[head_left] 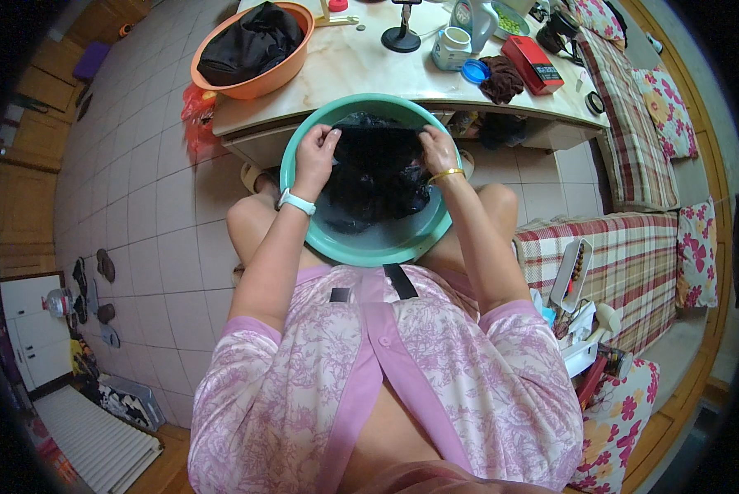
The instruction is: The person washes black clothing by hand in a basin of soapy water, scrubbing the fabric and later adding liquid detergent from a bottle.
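Note:
Between my knees is a round green basin (289, 165) holding cloudy water and a wet black garment (376, 177). My left hand (316, 156) pinches the garment's edge near the basin's far left side, thumb and fingers closed on it. On the other side, my right hand (438, 152) grips the same edge. The cloth is stretched in a band between both hands, above the water. Its lower part lies bunched in the basin, so its exact kind cannot be made out. A pale watch is on my left wrist and a gold bangle on my right.
A marble-topped table (336, 74) stands just beyond the basin. On it are an orange basin (258, 86) with black cloth, a detergent bottle (474, 25), a white tub (452, 51), a blue lid (475, 72) and a red box (533, 64). A plaid sofa (625, 255) is at right.

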A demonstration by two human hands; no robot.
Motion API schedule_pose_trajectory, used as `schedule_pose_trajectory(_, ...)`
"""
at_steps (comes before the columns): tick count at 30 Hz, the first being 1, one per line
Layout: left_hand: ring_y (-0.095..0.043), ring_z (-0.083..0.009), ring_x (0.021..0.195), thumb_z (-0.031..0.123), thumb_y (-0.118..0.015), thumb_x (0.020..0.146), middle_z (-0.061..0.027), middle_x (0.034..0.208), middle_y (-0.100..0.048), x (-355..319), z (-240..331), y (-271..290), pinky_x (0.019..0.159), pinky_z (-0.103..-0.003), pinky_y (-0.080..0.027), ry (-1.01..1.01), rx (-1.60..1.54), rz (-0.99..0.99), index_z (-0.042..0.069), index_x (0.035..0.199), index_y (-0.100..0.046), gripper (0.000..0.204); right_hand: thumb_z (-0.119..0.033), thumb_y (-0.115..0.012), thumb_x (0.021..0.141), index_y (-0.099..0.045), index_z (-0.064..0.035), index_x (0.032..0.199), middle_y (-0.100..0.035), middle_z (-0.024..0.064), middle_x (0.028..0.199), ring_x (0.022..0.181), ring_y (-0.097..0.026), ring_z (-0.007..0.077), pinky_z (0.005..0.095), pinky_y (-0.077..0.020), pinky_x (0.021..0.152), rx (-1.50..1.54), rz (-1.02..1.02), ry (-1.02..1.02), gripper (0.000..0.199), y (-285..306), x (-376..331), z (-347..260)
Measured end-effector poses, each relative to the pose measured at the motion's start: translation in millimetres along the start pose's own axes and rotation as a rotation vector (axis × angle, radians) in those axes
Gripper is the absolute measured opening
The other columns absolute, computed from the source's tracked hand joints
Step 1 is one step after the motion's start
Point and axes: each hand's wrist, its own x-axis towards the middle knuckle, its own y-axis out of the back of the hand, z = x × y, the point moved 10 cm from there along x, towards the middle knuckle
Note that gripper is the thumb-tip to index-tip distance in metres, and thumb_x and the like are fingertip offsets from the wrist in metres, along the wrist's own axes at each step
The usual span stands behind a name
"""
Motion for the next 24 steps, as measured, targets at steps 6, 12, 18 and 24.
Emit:
schedule_pose_trajectory(6,-0.054,-0.0255,0.064,0.01,-0.061,0.069,-0.0142,0.067,-0.052,9.3,59.4,10.7,0.057,-0.035,-0.042,-0.346,0.408,0.098,0.003,0.079,-0.052,0.015,-0.018,-0.05,0.074,-0.058,0.001,0.085,-0.058,0.0219,0.075,0.07,-0.056,0.0361,0.0413,-0.0449,0.064,-0.165,0.08,-0.004,0.023,18.2,33.9,17.2)
schedule_pose_trajectory(12,-0.053,-0.033,0.064,0.01,-0.062,0.065,-0.0162,0.065,-0.053,12.4,-8.3,22.3,0.059,-0.039,-0.042,-0.111,0.575,0.126,0.002,0.073,-0.049,0.017,-0.02,-0.056,0.076,-0.055,0.0008,0.072,-0.058,0.0142,0.067,0.057,-0.059,0.023,0.0337,-0.0458,0.051,0.038,-0.108,-0.373,0.021,-9.1,18.2,70.0)
schedule_pose_trajectory(18,-0.053,-0.0147,0.058,0.015,-0.059,0.076,-0.0031,0.066,-0.055,-2.7,-50.8,0.1,0.055,-0.027,-0.044,0.447,-0.111,-0.101,0.003,0.078,-0.054,0.012,-0.017,-0.056,0.08,-0.045,-0.0059,0.092,-0.051,0.0027,0.067,0.059,-0.058,0.0193,0.0245,-0.0428,0.047,0.848,-0.28,-0.594,0.019,-34.6,-14.2,49.0)
schedule_pose_trajectory(24,-0.053,-0.0068,0.065,0.015,-0.058,0.08,0.0029,0.074,-0.054,-16.0,-28.1,-18.5,0.059,-0.021,-0.046,0.482,-0.492,-0.289,0.01,0.086,-0.054,0.009,-0.013,-0.057,0.079,-0.044,-0.0057,0.096,-0.052,0.0053,0.079,0.066,-0.061,0.0221,0.0261,-0.0454,0.05,0.967,-0.314,-0.487,0.023,-31.4,-18.4,9.6)
